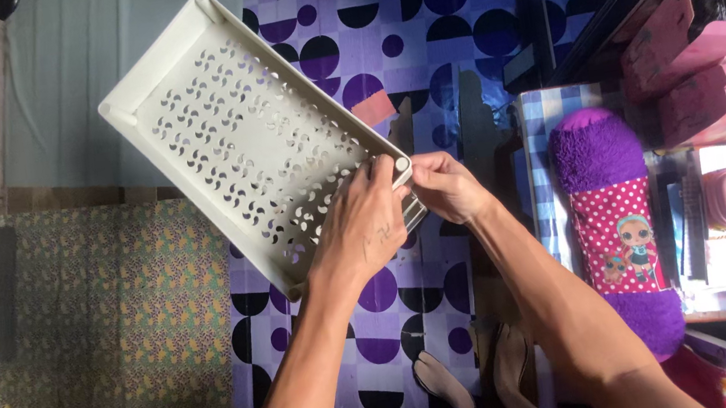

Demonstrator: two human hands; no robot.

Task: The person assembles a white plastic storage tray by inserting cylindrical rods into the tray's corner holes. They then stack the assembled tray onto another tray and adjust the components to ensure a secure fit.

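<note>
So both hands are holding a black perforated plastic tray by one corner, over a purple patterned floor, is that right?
Not quite: the tray is white, not black. The head view shows the rest as you said: the left hand and the right hand meet at one corner of the perforated plastic tray, which is held over the purple patterned floor.

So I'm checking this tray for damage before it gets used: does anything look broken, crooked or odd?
No damage shows. The white perforated tray is held tilted above the purple patterned floor, left hand and right hand gripping one corner.
</note>
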